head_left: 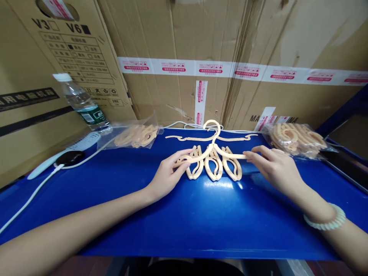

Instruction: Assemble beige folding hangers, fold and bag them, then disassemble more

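Observation:
A cream plastic clothes hanger [213,147] is stretched between my hands, its hook pointing up and away. My left hand [170,171] pinches the end of its left arm between thumb and fingers. At the right arm's tip, my right hand [270,163] grips with its fingertips. Several folded hangers [213,168] of the same colour lie in a row on the blue table [212,226], just below and behind the held one. Another unfolded hanger [198,138] lies farther back, partly covered by the hook of the held one.
Clear bags of folded hangers lie at the back, one bag [138,135] left and one bag [296,138] right. On the left are a water bottle [83,103], a white brush [83,142], a black puck [69,158] and a cable [34,195]. Cardboard boxes [172,38] wall the back.

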### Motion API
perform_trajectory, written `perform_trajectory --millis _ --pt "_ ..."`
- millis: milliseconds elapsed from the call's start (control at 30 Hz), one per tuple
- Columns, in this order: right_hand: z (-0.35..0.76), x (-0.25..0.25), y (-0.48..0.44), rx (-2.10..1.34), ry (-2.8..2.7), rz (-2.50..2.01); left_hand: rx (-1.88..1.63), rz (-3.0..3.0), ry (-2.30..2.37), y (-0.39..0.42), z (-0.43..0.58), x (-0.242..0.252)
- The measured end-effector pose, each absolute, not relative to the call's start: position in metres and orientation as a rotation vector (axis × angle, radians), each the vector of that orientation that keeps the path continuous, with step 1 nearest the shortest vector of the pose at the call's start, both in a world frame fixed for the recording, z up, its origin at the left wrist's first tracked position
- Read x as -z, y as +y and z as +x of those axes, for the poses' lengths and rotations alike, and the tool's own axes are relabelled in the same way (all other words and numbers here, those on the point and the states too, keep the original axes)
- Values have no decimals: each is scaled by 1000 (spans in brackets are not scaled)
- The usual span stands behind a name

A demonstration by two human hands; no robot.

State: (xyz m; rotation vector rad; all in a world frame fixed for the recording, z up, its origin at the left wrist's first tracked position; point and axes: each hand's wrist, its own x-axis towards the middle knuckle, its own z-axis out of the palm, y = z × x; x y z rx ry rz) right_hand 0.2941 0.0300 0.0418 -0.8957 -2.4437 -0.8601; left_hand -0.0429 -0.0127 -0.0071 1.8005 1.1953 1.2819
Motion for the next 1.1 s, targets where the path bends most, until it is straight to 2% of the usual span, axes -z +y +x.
perform_trajectory --millis 167,267,333,633,867,1100 --pt "293 -37 23 1022 -2368 -937 -1280 1728 1175 -13 -42 6" --pt "291 -35 23 961 -2339 -936 -1292 1701 1171 -13 -41 4" --pt "288 -35 24 786 -2314 -929 -1301 1691 1173 -13 -41 3" --pt "278 -33 29 -431 -1909 -1053 -1364 1606 1156 -13 -39 4" --pt "279 -33 32 -653 -1760 -1060 -1577 1287 1115 -8 -38 -1" --pt "250 -30 18 -1101 -1511 -951 -1388 1349 1032 -20 -22 -4"
